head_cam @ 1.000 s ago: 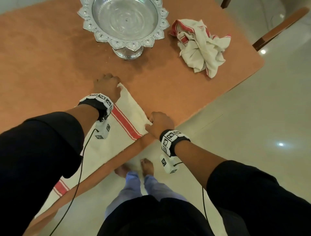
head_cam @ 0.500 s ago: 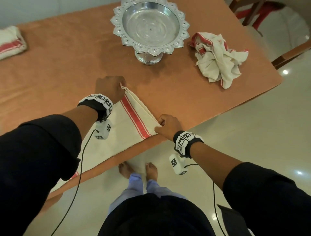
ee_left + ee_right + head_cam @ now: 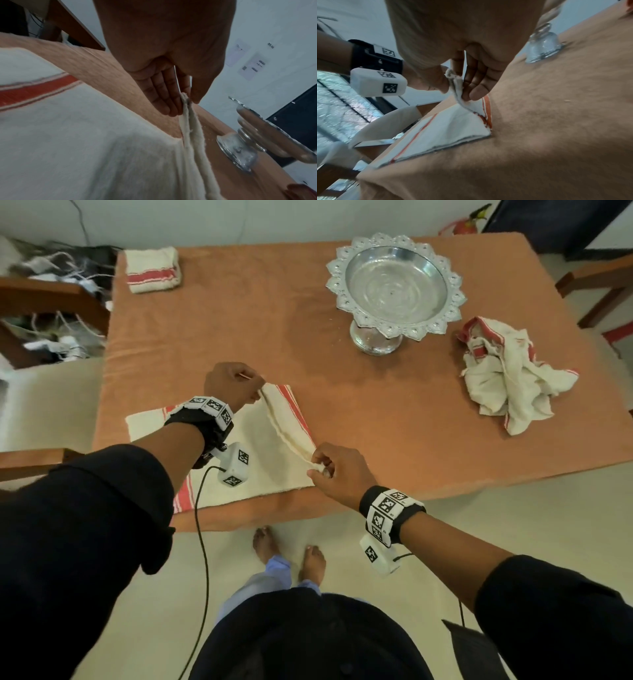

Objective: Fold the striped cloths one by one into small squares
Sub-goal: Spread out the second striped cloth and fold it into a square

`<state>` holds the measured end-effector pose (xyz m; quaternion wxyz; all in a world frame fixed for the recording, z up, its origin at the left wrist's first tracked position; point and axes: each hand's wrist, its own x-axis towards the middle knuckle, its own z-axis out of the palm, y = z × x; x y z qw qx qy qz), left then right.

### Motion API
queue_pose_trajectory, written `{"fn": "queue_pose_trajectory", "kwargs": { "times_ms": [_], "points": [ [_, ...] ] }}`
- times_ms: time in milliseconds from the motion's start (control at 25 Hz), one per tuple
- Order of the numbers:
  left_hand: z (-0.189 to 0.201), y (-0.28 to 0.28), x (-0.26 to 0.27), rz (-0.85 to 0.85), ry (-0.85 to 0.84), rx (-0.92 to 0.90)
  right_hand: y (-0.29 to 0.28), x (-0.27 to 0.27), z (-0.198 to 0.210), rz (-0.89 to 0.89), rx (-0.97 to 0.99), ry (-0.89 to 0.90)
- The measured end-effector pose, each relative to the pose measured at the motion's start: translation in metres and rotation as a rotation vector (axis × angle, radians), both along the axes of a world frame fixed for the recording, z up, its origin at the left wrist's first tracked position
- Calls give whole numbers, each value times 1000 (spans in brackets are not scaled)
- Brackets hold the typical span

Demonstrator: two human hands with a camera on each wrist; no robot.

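Cloth (image 3: 260, 460) being folded lies flat on the table (image 3: 376, 412) at the near edge, well to the near-left of the silver bowl (image 3: 395, 285); cream with red stripes, long axis running left to right along that edge, red-striped end on the bowl side. That end's edge is lifted off the table as a doubled strip, stretched taut on a diagonal between the two hands. Left hand (image 3: 231, 383) pinches the far corner, thumb against fingers (image 3: 164, 97), other fingers straight and pointing down toward the table, wrist raised above the cloth. Right hand (image 3: 337, 470) pinches the near corner between thumb and curled fingers (image 3: 476, 86), knuckles up, forearm coming in from off the table's near edge. Rest of the cloth stays flat, with a second red stripe at its left end. Crumpled cloth (image 3: 507, 374) sits just right of the bowl, unfolded. Folded cloth (image 3: 152, 270) sits at the far-left corner of the table, well left of the bowl.
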<state>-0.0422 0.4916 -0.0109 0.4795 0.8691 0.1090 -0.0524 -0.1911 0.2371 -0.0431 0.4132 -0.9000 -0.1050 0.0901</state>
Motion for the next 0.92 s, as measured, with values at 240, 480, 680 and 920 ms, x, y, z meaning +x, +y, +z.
{"fn": "queue_pose_trajectory", "kwargs": {
  "times_ms": [240, 480, 680, 920],
  "points": [
    [11, 62, -6, 112, 31, 11, 57, 16, 27, 286, -21, -96],
    [5, 131, -14, 165, 40, 12, 130, 25, 32, 415, -30, -68],
    [-6, 189, -14, 180, 47, 13, 197, 22, 30, 493, -60, -47],
    [-17, 234, -8, 213, 89, -19, 258, 23, 21, 498, -77, -12]
  ]
}}
